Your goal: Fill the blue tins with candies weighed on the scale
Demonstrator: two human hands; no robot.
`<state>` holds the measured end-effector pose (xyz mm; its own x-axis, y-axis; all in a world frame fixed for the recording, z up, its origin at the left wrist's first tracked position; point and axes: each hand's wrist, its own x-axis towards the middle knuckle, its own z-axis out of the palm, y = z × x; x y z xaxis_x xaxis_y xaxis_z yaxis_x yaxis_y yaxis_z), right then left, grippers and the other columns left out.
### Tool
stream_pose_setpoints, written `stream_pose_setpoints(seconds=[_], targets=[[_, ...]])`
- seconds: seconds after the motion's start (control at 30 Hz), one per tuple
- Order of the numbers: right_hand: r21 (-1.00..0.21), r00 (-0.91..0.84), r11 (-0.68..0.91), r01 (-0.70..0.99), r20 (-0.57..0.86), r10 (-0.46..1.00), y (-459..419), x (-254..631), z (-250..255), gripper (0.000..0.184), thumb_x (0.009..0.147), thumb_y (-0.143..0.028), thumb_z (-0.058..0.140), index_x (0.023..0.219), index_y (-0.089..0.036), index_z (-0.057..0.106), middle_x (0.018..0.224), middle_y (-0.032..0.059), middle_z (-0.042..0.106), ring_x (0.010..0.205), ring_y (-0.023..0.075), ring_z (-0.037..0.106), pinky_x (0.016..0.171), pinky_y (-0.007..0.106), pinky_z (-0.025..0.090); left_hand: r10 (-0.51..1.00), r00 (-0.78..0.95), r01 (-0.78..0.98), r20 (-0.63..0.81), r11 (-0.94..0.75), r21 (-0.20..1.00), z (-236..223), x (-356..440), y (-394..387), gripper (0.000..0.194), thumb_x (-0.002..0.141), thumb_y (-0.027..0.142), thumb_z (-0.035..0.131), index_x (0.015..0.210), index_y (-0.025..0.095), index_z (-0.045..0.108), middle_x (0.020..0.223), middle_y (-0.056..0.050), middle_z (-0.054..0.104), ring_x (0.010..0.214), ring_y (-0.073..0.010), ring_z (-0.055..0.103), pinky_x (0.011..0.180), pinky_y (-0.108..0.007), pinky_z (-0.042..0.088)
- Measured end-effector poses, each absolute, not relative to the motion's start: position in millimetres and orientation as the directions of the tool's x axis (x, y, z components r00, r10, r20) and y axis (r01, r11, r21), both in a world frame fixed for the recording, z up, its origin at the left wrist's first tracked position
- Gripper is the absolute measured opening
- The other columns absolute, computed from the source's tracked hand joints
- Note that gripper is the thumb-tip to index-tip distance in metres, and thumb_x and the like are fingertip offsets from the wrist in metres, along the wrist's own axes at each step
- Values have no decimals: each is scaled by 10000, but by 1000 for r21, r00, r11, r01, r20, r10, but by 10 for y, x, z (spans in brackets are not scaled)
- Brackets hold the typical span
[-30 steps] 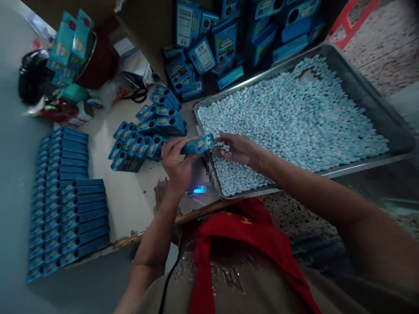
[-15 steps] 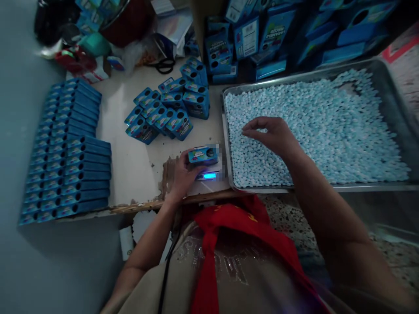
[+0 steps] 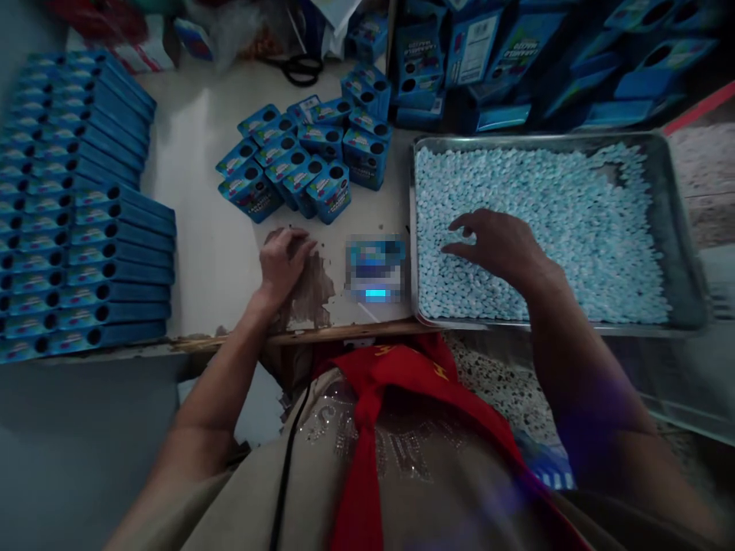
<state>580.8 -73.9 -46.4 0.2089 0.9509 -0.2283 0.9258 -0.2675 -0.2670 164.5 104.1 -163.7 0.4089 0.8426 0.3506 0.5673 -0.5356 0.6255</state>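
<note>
My left hand point(image 3: 282, 262) rests on the table beside a worn patch, fingers loosely curled together, with nothing seen in them. To its right a small blue candy box point(image 3: 376, 252) lies on a little scale point(image 3: 376, 293) with a lit blue display; blurred blocks cover both. My right hand point(image 3: 497, 243) hovers over a metal tray point(image 3: 414, 229) of pale blue and white candies point(image 3: 551, 229). Its thumb and fingers are apart, and nothing shows between them. Behind my left hand stands a loose group of blue boxes point(image 3: 298, 157) with round dark holes on top.
Stacked rows of blue boxes point(image 3: 86, 229) fill the table's left side. Many more boxes point(image 3: 522, 53) lie in a dark container behind the tray. Black scissors point(image 3: 302, 70) lie at the back. The table's chipped front edge point(image 3: 333, 334) runs before my red apron point(image 3: 396, 375).
My left hand brought the box down onto the scale, let go and moved left. My right hand left the box opening, pinched above the candies, then its fingers parted. The view shifted.
</note>
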Motion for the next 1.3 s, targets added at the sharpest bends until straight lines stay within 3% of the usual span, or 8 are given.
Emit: stream_pose_setpoints(seconds=[0.1,0.23,0.37,0.53,0.7,0.97,1.17,1.3], targets=[[-82,169,-217,973,-392,904,-776,5639,-350,481,1094,-378,791,1539,-197,811,1495,230,823,1288,444,801,959,451,552,841,425,633,335,-541,554,-1726,1675,1075,221,1045,349,921,1092,247,730,1155,-116,801,1191,-375,740,1122,-499,632],[-48,171,-209,977,-416,893,-741,5444,-382,370,1096,-257,689,1429,-138,801,1445,298,811,1274,463,804,899,437,517,789,514,609,337,-612,504,-1788,1678,1031,236,1100,418,893,1137,241,741,1214,-132,785,1289,-406,712,1202,-540,600],[-132,142,-214,968,-418,897,-697,5475,-438,186,961,-170,806,1143,-205,829,1159,201,889,1080,395,836,821,404,488,767,526,558,367,-637,532,-1852,1670,1043,241,1135,482,836,1154,249,773,1223,-140,777,1300,-427,700,1249,-594,583],[-327,128,-253,911,-358,925,-750,5648,-385,148,841,-166,839,949,-254,792,865,40,833,827,262,789,763,356,532,752,530,516,392,-653,554,-1880,1693,1061,277,1146,522,798,1149,245,791,1201,-151,771,1278,-437,703,1262,-628,583],[-537,334,-414,735,-244,910,-807,5674,-321,179,746,-102,831,841,-244,778,769,37,769,758,241,720,765,381,538,767,537,539,351,-632,558,-1817,1722,1018,224,1145,456,771,1097,237,780,1174,-142,767,1263,-412,714,1274,-609,596],[-781,315,-281,557,-115,942,-778,5533,-269,115,787,-196,841,891,-241,822,771,35,767,730,208,676,697,360,523,752,544,556,373,-656,511,-1815,1732,1015,222,1150,438,743,1081,233,792,1146,-139,781,1224,-398,715,1247,-593,598],[-755,164,-153,637,-62,985,-714,5339,-86,120,850,-263,856,960,-310,839,823,31,763,793,267,744,754,419,616,734,548,534,401,-676,508,-1791,1706,1029,260,1171,477,748,1070,242,798,1149,-140,787,1208,-401,731,1227,-607,606],[-638,190,-137,758,15,982,-739,5426,-104,158,848,-197,818,945,-320,806,905,49,778,857,291,771,901,479,644,714,579,437,394,-680,589,-1610,1735,847,447,1103,675,882,1150,233,831,1193,-128,809,1229,-410,769,1282,-632,575]])
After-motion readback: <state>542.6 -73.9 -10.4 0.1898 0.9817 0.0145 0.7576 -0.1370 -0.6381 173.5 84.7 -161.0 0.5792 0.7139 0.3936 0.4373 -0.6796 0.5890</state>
